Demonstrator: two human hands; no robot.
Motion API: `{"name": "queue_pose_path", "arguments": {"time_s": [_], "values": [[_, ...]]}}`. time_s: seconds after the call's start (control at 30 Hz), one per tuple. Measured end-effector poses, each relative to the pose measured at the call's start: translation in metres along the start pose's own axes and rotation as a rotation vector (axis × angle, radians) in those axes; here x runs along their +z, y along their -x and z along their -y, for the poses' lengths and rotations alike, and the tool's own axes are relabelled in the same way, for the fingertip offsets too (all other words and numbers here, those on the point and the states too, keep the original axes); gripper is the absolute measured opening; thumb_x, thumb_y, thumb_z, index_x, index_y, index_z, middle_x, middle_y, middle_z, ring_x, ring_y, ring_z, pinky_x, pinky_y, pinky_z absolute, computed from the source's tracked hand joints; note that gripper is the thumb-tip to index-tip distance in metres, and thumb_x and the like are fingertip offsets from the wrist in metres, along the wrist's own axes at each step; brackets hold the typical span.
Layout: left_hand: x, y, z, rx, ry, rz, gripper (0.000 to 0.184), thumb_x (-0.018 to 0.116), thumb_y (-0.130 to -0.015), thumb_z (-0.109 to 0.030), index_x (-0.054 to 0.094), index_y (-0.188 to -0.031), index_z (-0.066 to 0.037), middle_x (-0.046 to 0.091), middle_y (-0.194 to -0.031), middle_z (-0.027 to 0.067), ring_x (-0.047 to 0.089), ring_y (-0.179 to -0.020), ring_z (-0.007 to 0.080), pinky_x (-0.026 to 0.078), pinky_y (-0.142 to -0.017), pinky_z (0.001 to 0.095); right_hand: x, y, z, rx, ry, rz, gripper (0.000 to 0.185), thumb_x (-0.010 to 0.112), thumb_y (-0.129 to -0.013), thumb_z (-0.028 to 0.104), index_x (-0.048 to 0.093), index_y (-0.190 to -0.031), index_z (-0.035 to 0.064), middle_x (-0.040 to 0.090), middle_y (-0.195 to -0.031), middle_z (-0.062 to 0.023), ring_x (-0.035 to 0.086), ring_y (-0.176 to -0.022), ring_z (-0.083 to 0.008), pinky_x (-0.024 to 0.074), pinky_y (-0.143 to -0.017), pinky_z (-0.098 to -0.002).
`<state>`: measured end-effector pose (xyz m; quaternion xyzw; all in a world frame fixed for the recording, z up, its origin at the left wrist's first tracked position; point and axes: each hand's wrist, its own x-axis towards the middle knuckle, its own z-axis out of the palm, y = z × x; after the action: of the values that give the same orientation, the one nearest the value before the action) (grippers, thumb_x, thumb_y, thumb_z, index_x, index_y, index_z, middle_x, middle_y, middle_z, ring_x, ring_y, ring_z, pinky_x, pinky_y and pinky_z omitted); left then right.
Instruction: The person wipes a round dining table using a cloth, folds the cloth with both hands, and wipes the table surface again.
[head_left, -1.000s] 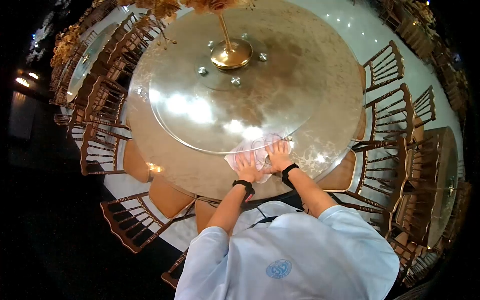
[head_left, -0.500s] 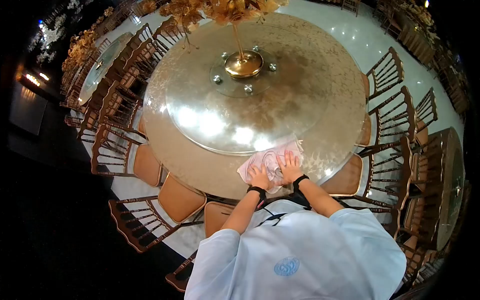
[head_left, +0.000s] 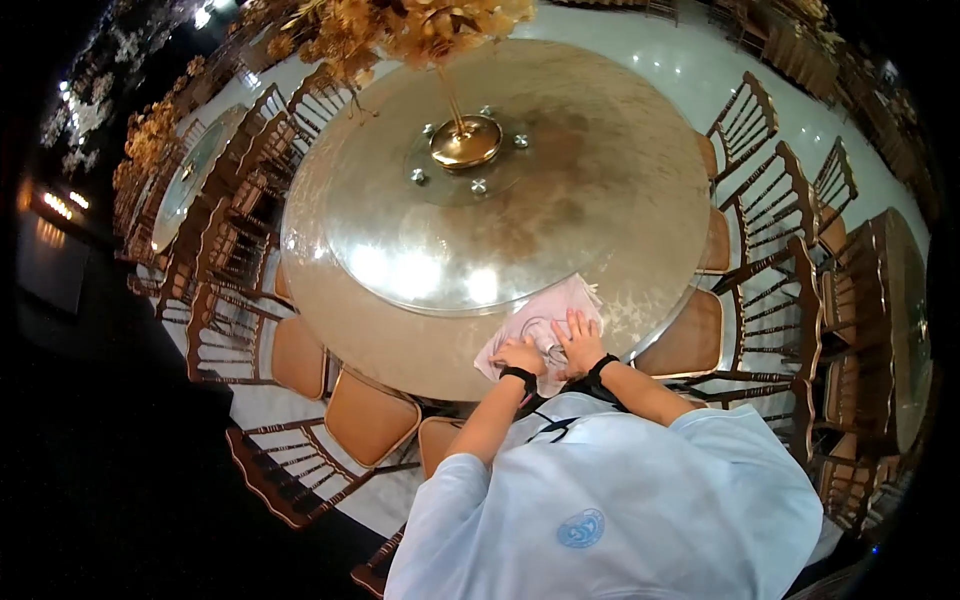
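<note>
Pale, glossy flooring is spread through the room, the floor (head_left: 590, 28) being dotted with reflected lights. On it a large round worktop (head_left: 420, 345), patterned in gold and beige, is ringed by wooden chairs (head_left: 372, 415) with brown seats. Its middle is covered by a round glass disc (head_left: 545, 215), slick in all likelihood (strong glare is thrown back near the front rim). Golden flowers (head_left: 435, 30) are carried above on a gold base (head_left: 466, 148). The pink cloth (head_left: 548, 308) is spread on the worktop's near side, by the disc's front rim; whether that rim is overlapped cannot be told. From its creases it may be judged light, limp, unbreakable, easily slid and prone to bunching; hold is best taken at its free far corner, or by broad pressure from above. On it the right hand (head_left: 578, 343) is laid with fingers spread apart, while the left hand (head_left: 521, 356) is rested with fingers bent; whether any fold is clamped there cannot be told.
</note>
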<state>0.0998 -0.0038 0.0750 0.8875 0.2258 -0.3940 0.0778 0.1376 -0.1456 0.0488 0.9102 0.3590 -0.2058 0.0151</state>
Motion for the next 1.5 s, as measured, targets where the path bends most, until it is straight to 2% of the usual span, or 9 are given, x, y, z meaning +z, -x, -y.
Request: {"name": "queue_pose_path", "arguments": {"time_s": [0.17, 0.33, 0.4, 0.43, 0.57, 0.97, 1.3, 1.37, 1.5], "values": [[0.012, 0.002, 0.000, 0.039, -0.320, -0.233, 0.087, 0.071, -0.060, -0.053, 0.037, -0.131, -0.016, 0.042, -0.128, 0.0227, 0.038, -0.121, 0.0424, 0.015, -0.099, 0.0667, -0.009, 0.006, 0.008, 0.046, 0.051, -0.009, 0.124, 0.073, -0.049, 0.066, 0.013, -0.146, 0.0171, 0.001, -0.146, -0.0320, 0.002, -0.136, -0.0456, 0.0102, -0.106, -0.0593], [0.035, -0.008, 0.023, 0.156, -0.264, -0.416, 0.107, 0.075, -0.052, -0.061, 0.031, -0.135, -0.009, 0.031, -0.136, 0.0272, 0.024, -0.128, 0.0450, 0.014, -0.103, 0.0606, -0.001, 0.003, 0.008, 0.095, 0.056, -0.097, 0.131, 0.075, -0.044, 0.066, 0.009, -0.146, 0.0184, 0.001, -0.146, -0.0320, 0.002, -0.136, -0.0461, 0.0099, -0.105, -0.0603], [0.056, -0.024, 0.032, 0.236, -0.079, -0.499, 0.115, 0.076, -0.052, -0.060, 0.024, -0.139, -0.007, 0.020, -0.141, 0.0319, 0.014, -0.133, 0.0461, 0.011, -0.104, 0.0597, -0.002, -0.001, 0.007, 0.092, 0.048, -0.014, 0.133, 0.075, -0.043, 0.066, 0.006, -0.147, 0.0187, 0.000, -0.146, -0.0314, 0.002, -0.136, -0.0462, 0.0095, -0.105, -0.0605], [0.053, -0.023, 0.034, 0.241, 0.031, -0.311, 0.124, 0.074, -0.054, -0.062, 0.011, -0.143, -0.004, 0.003, -0.143, 0.0353, -0.001, -0.136, 0.0463, 0.004, -0.105, 0.0591, -0.002, -0.004, 0.007, 0.095, 0.048, 0.021, 0.135, 0.075, -0.043, 0.067, 0.002, -0.147, 0.0189, -0.002, -0.146, -0.0316, 0.000, -0.135, -0.0476, 0.0074, -0.105, -0.0602], [0.051, -0.018, 0.049, 0.357, 0.159, -0.250, 0.128, 0.070, -0.058, -0.065, -0.002, -0.144, -0.003, -0.010, -0.143, 0.0354, -0.015, -0.134, 0.0464, -0.005, -0.105, 0.0577, -0.005, -0.012, 0.009, 0.114, 0.025, 0.142, 0.139, 0.078, -0.043, 0.064, -0.003, -0.146, 0.0187, -0.008, -0.145, -0.0324, -0.007, -0.134, -0.0502, 0.0022, -0.106, -0.0592], [0.044, -0.017, 0.044, 0.305, 0.118, -0.134, 0.125, 0.064, -0.063, -0.069, -0.008, -0.143, -0.004, -0.012, -0.144, 0.0341, -0.018, -0.133, 0.0466, -0.007, -0.104, 0.0592, -0.016, -0.023, 0.003, 0.085, -0.119, 0.264, 0.144, 0.084, -0.039, 0.056, -0.006, -0.146, 0.0179, -0.018, -0.142, -0.0343, -0.018, -0.131, -0.0519, -0.0024, -0.103, -0.0625], [0.023, -0.031, 0.041, 0.294, 0.007, -0.059, 0.125, 0.061, -0.064, -0.071, -0.007, -0.144, -0.005, -0.010, -0.145, 0.0326, -0.014, -0.134, 0.0470, -0.007, -0.104, 0.0585, -0.007, -0.055, 0.007, 0.100, -0.084, 0.279, 0.149, 0.087, -0.035, 0.049, -0.008, -0.145, 0.0174, -0.017, -0.142, -0.0352, -0.019, -0.131, -0.0521, -0.0040, -0.103, -0.0628], [0.016, -0.036, 0.038, 0.334, 0.014, -0.058, 0.123, 0.061, -0.064, -0.071, -0.006, -0.144, -0.006, -0.009, -0.146, 0.0314, -0.013, -0.134, 0.0472, -0.007, -0.105, 0.0583, -0.006, -0.060, 0.006, 0.143, -0.223, 0.202, 0.126, 0.083, -0.047, 0.029, 0.006, -0.146, 0.0210, -0.011, -0.146, -0.0311, -0.012, -0.134, -0.0487, -0.0031, -0.104, -0.0620], [0.011, -0.049, 0.036, 0.314, 0.007, -0.002, 0.126, 0.059, -0.061, -0.075, -0.006, -0.145, -0.007, -0.013, -0.145, 0.0322, -0.020, -0.132, 0.0481, -0.010, -0.103, 0.0602, -0.016, -0.066, 0.001, 0.095, -0.163, 0.222, 0.127, 0.084, -0.046, 0.033, 0.007, -0.146, 0.0194, -0.008, -0.145, -0.0319, -0.011, -0.134, -0.0491, -0.0035, -0.104, -0.0627]]}}
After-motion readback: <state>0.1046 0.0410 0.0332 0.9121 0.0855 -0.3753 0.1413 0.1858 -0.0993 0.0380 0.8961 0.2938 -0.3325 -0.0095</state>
